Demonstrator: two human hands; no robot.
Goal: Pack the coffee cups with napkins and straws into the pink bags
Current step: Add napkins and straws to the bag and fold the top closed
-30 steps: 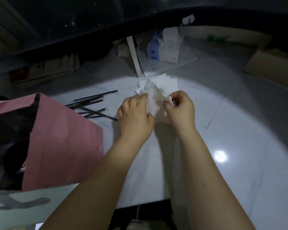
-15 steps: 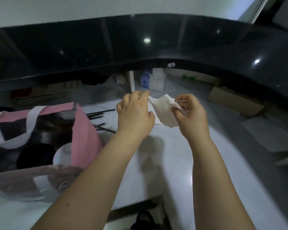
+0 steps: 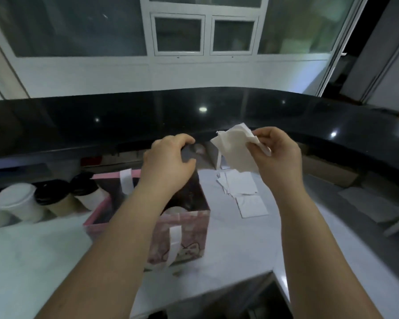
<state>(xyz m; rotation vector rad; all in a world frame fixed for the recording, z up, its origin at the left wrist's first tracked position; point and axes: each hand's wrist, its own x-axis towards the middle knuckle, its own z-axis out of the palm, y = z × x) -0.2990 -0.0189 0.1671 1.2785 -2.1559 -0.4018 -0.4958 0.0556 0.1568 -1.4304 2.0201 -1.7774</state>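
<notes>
Interior of pink bag (image 3: 182, 229) on counter (image 3: 32, 261) largely hidden behind my left forearm. Right hand (image 3: 276, 155) pinches napkin (image 3: 235, 150) raised to its right; left hand (image 3: 168, 162) loosely curled, empty, above pink bag.

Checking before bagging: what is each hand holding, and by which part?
The right hand pinches a white napkin by its upper right edge; the left hand, loosely curled, holds nothing.
</notes>
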